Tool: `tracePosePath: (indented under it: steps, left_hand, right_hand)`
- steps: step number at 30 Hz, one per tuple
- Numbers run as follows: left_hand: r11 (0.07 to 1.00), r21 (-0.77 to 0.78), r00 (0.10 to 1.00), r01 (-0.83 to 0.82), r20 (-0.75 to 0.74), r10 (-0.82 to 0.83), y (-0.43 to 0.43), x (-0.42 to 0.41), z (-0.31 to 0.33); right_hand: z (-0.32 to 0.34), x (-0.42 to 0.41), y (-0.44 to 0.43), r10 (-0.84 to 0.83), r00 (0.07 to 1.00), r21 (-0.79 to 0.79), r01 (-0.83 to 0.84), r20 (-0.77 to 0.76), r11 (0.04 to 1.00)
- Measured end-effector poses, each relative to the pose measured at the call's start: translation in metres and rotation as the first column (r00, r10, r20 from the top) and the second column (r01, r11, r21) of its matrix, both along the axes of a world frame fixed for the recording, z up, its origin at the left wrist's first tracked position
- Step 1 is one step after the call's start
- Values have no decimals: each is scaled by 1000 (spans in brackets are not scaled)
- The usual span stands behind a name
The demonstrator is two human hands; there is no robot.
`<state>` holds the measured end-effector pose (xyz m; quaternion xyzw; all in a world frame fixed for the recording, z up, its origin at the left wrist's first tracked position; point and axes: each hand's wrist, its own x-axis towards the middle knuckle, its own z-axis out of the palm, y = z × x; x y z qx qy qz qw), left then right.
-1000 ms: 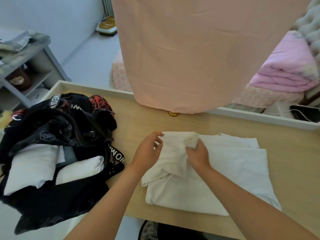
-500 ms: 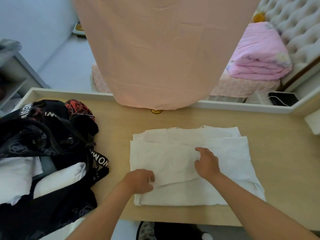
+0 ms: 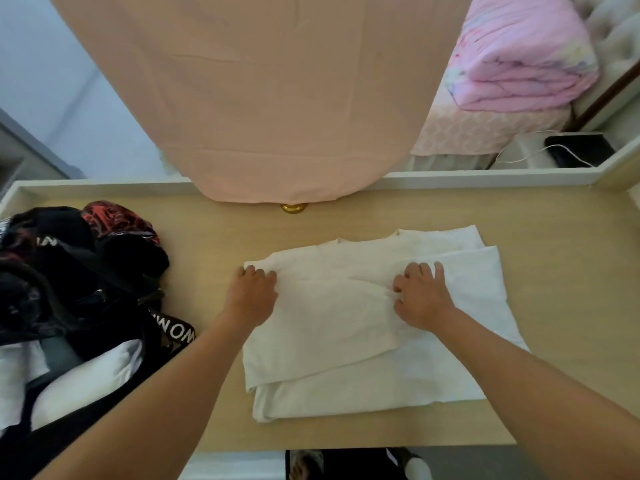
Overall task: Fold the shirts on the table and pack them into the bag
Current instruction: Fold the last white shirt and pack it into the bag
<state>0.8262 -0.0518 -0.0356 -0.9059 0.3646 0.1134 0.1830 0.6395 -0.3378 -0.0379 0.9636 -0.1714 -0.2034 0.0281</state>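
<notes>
- White shirt (image 3: 363, 341) lies part-folded on the wooden table (image 3: 561, 306), roughly mid-table and closer to the near edge than the far one. One layer is folded over on the left half, w/ a wider layer showing underneath on the right and along the near side.
- My left hand (image 3: 251, 296) is at the shirt's far-left corner. Fingers are curled down over the fabric edge and have hold of it; fingertips are hidden from me.
- My right hand (image 3: 420, 296) is on top of the shirt, right of centre, approx level w/ the left. Fingers are lightly bent and laid on the cloth, thumb tucked against a bunched crease. I can't tell if it's actually pinching the fabric or just pressing.
- Both forearms come in from the near edge.
- Black bag (image 3: 86, 271) w/ red print and lettered straps sits open at the left edge, spilling past the near-left corner and well apart from the shirt.
- Folded white shirts (image 3: 86, 379) are inside the bag, at its near end.
- Pink cloth (image 3: 259, 98) hangs down over the middle of the far edge, hem just touching the table.
- Small gold object (image 3: 293, 207) peeks out below that hem; no idea what it is.
- Beyond the far-right corner: folded pink quilt (image 3: 519, 53) on a bed, and a black device (image 3: 578, 150) w/ a white cable.
</notes>
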Motion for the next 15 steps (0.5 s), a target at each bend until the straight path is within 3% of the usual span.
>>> tracePosePath:
  steps: [2, 4, 6, 7, 11, 15]
  left_hand:
    - [1000, -9, 999, 3, 35, -3, -5, 12, 8]
    - [966, -244, 994, -81, 51, 96, -6, 20, 11]
    - [843, -517, 975, -149, 65, 212, -4, 21, 12]
    - [799, -576, 968, -171, 53, 245, -4, 18, 11]
    - [845, -507, 985, -171, -79, 152, -3, -19, -7]
    - [900, -428, 976, -82, -216, -14, 13, -64, -37]
  right_hand:
    - [4, 4, -8, -19, 995, 129, 6, 95, 992]
    - [11, 8, -15, -147, 938, 277, 58, 314, 959]
    - [14, 19, -23, -180, 842, 242, 60, 510, 968]
    - [13, 25, -27, -147, 829, 168, 65, 540, 984]
    - [1, 32, -32, -33, 954, -128, 74, 297, 989]
    - [-7, 2, -21, -49, 936, 74, 25, 349, 997]
